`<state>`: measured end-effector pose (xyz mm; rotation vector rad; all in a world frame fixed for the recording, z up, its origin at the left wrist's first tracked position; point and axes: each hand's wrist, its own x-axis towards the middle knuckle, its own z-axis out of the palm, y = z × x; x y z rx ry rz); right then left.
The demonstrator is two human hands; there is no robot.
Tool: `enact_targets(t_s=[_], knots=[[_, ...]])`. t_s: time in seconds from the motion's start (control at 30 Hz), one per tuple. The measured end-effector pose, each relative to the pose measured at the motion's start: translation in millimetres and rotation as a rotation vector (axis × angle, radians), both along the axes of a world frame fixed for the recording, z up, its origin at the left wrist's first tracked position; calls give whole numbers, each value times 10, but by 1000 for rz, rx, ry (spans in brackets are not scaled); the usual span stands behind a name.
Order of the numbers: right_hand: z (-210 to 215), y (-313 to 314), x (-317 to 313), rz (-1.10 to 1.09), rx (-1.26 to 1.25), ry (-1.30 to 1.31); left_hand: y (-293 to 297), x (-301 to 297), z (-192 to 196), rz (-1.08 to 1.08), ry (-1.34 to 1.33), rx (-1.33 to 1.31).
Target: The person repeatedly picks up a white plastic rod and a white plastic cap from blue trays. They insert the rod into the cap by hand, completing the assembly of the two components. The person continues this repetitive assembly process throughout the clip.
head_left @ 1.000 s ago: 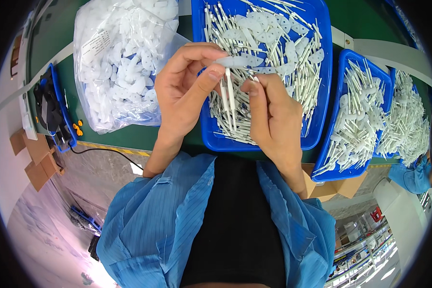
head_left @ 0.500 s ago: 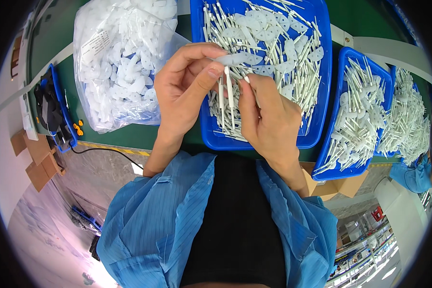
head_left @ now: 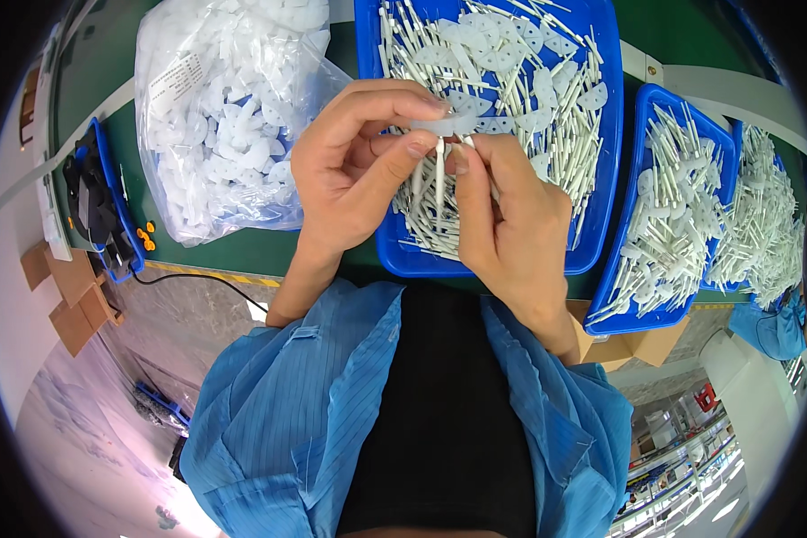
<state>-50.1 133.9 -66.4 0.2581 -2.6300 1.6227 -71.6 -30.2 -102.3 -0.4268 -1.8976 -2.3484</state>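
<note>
Left hand (head_left: 359, 161): grasping, thumb against fingers, a translucent plastic piece (head_left: 453, 124) at the piece's left end. Right hand (head_left: 516, 211): thumb and forefinger pinched on what appears to be a short white rod (head_left: 468, 140), mostly covered by the fingers. Both hands are raised over the near half of a blue tray (head_left: 610, 134) heaped with loose rods (head_left: 578, 170) and similar pieces.

Risks, as judged: the right-hand rod could slip or enter askew, since the pinch is narrow and the fingers mask the point of contact (whether rod and piece touch cannot be told). Side pressure there could bend or twist the thin piece, being gripped from one end only. A hanging rod (head_left: 440, 172) below the piece could be knocked by the right thumb, which sits just beside it. Anything dropped would be hard to pick out among the like-coloured parts beneath.

Orientation: the plastic piece has its long axis roughly left to right, its free end pointing to the person's right. The hanging rod is set crosswise to it, thicker end at the piece, the other directed toward the person's body.
</note>
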Motion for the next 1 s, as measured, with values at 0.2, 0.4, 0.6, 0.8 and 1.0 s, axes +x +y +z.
enact_targets(t_s=[0.2,0.4,0.6,0.8,1.0], knots=[[-11,52,-79,53,-48,61,14,-25,77,-19,48,13],[-94,155,-89,205,-360,-234,-71,-20,105,-107,-144,62],[-127,47,-7,123,-411,-72,-74,-42,86,-70,8,1],[-84,21,38,66,87,351,-86,-30,130,-52,127,-100],[-223,180,-108,178,-44,369,94,16,63,114,261,-103]])
